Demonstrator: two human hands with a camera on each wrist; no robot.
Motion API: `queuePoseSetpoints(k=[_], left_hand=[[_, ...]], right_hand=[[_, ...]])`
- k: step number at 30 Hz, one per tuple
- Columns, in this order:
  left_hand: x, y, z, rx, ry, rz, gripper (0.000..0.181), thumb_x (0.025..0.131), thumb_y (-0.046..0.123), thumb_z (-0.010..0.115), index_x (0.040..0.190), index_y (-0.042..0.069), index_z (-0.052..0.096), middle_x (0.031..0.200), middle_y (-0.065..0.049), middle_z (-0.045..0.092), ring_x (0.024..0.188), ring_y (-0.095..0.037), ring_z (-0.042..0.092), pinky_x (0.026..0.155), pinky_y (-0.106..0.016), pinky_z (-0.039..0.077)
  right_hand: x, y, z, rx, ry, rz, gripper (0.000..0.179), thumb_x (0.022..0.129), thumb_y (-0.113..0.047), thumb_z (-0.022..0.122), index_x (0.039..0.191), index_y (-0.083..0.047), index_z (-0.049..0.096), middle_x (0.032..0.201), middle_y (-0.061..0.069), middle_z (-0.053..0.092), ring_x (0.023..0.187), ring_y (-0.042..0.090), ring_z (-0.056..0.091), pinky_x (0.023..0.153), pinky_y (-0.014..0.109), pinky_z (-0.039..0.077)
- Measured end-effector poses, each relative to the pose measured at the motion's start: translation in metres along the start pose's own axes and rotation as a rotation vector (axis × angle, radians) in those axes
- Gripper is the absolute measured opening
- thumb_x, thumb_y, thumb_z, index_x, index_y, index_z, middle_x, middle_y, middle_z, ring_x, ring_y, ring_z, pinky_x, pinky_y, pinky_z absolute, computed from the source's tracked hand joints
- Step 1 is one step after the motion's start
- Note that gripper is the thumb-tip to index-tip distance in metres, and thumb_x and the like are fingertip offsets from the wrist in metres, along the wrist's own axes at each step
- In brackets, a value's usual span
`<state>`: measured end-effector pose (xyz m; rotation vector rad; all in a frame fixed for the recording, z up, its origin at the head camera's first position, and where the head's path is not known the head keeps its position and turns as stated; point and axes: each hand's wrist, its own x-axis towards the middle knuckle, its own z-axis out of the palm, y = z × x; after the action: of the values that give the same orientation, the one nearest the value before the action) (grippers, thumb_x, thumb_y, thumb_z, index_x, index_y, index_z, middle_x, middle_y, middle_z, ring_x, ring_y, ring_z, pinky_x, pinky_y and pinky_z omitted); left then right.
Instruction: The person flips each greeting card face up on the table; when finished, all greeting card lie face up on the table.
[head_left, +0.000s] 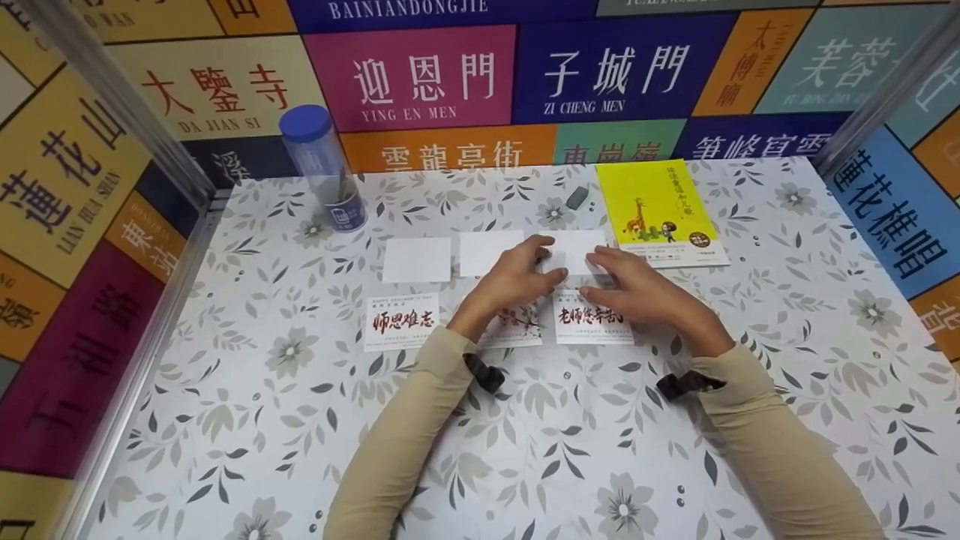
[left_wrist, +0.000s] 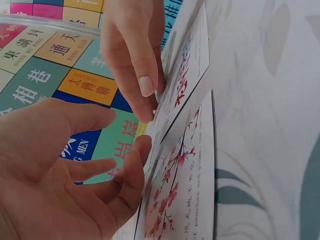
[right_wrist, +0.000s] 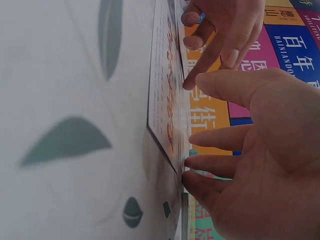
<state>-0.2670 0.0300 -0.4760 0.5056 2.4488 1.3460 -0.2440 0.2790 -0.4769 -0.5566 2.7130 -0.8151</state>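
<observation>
A blank white card [head_left: 579,251] lies flat between both hands, at the right end of a row of blank cards. My left hand [head_left: 514,276], fingers loosely bent, has its fingertips by that card's left edge and grips nothing. My right hand [head_left: 641,289] stands on the other side, fingers fairly straight, fingertips at the card's right edge. Below it, a card with red lettering [head_left: 591,319] lies partly under the right hand. The left forearm hides part of a card with a blossom branch [left_wrist: 170,192]. In the right wrist view, the fingers [right_wrist: 215,167] reach down close to the tabletop.
Two more blank cards [head_left: 416,260] lie left, above a red-lettered card [head_left: 401,322]. A yellow book [head_left: 660,210] lies right, with a dark grey eraser-like block [head_left: 577,198] nearby. A blue-capped clear canister [head_left: 322,169] stands back left. Printed panels [head_left: 427,79] border the floral table [head_left: 570,465].
</observation>
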Motion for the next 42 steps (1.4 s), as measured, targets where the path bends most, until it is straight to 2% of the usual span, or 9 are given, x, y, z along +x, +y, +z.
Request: queuePoseSetpoints(k=[5,9,11,14,18,22,26,33,42], left_hand=[[0.004,0.000,-0.001,-0.035,0.002,0.024,0.066,0.104,0.025,0.072,0.161,0.007,0.046,0.154,-0.019,0.062,0.128,-0.028,0.072,0.111,-0.037,0.056],[0.010,0.001,-0.005,0.128,0.034,0.091,0.062,0.102,0.018,0.075,0.158,0.006,0.051,0.150,-0.017,0.065,0.123,-0.027,0.071,0.105,-0.037,0.058],[0.015,0.000,-0.006,0.234,0.047,0.100,0.061,0.101,0.018,0.077,0.156,0.007,0.054,0.151,-0.015,0.065,0.129,-0.027,0.067,0.111,-0.037,0.055],[0.025,-0.001,-0.005,0.375,0.048,0.085,0.068,0.099,0.024,0.079,0.159,0.009,0.052,0.159,-0.011,0.060,0.151,-0.029,0.052,0.126,-0.040,0.043],[0.037,-0.002,-0.005,0.440,0.012,0.032,0.084,0.093,0.029,0.083,0.165,0.010,0.044,0.169,-0.009,0.048,0.164,-0.033,0.034,0.135,-0.043,0.030],[0.045,0.000,-0.008,0.447,-0.016,-0.002,0.094,0.088,0.034,0.088,0.167,0.012,0.041,0.168,-0.011,0.047,0.157,-0.033,0.040,0.132,-0.045,0.034],[0.052,0.002,-0.010,0.478,-0.036,-0.026,0.099,0.083,0.037,0.092,0.166,0.016,0.042,0.163,-0.011,0.048,0.151,-0.032,0.043,0.129,-0.047,0.039],[0.051,0.000,-0.011,0.471,-0.020,-0.012,0.102,0.077,0.036,0.099,0.163,0.018,0.048,0.155,-0.011,0.054,0.143,-0.034,0.046,0.123,-0.045,0.043],[0.054,0.000,-0.008,0.318,0.012,0.056,0.105,0.077,0.021,0.100,0.166,0.024,0.044,0.154,-0.013,0.043,0.140,-0.028,0.044,0.121,-0.041,0.047]], right_hand=[[0.002,-0.001,-0.002,0.026,0.027,-0.001,0.069,0.107,-0.033,0.067,0.162,0.003,0.044,0.170,0.029,0.039,0.161,0.048,0.032,0.134,0.062,0.022],[0.004,-0.002,-0.003,0.039,0.051,-0.013,0.053,0.106,-0.026,0.069,0.151,0.000,0.056,0.150,0.026,0.060,0.143,0.044,0.054,0.124,0.060,0.040],[0.005,-0.002,-0.003,0.028,0.054,-0.016,0.049,0.106,-0.025,0.070,0.147,-0.001,0.059,0.144,0.023,0.065,0.136,0.041,0.059,0.121,0.059,0.044],[0.005,-0.002,-0.003,-0.009,0.040,-0.023,0.052,0.106,-0.025,0.070,0.150,0.000,0.057,0.149,0.023,0.063,0.141,0.042,0.057,0.125,0.059,0.041],[0.004,-0.003,-0.003,-0.024,0.027,-0.033,0.060,0.106,-0.025,0.069,0.158,0.000,0.051,0.163,0.024,0.052,0.155,0.044,0.046,0.132,0.059,0.032],[0.004,-0.002,-0.005,-0.006,0.049,-0.043,0.038,0.105,-0.022,0.070,0.139,-0.004,0.065,0.135,0.019,0.070,0.127,0.038,0.064,0.116,0.056,0.049],[0.003,-0.001,-0.005,0.013,0.057,-0.032,0.034,0.105,-0.023,0.070,0.135,-0.006,0.066,0.124,0.016,0.071,0.115,0.035,0.064,0.107,0.055,0.052],[-0.002,-0.004,-0.005,0.008,0.025,0.016,0.065,0.106,-0.027,0.069,0.161,-0.001,0.047,0.161,0.025,0.054,0.151,0.044,0.051,0.128,0.060,0.037],[-0.001,-0.006,-0.012,0.012,0.040,0.032,0.065,0.107,-0.029,0.068,0.163,-0.002,0.046,0.164,0.022,0.052,0.155,0.042,0.046,0.130,0.060,0.034]])
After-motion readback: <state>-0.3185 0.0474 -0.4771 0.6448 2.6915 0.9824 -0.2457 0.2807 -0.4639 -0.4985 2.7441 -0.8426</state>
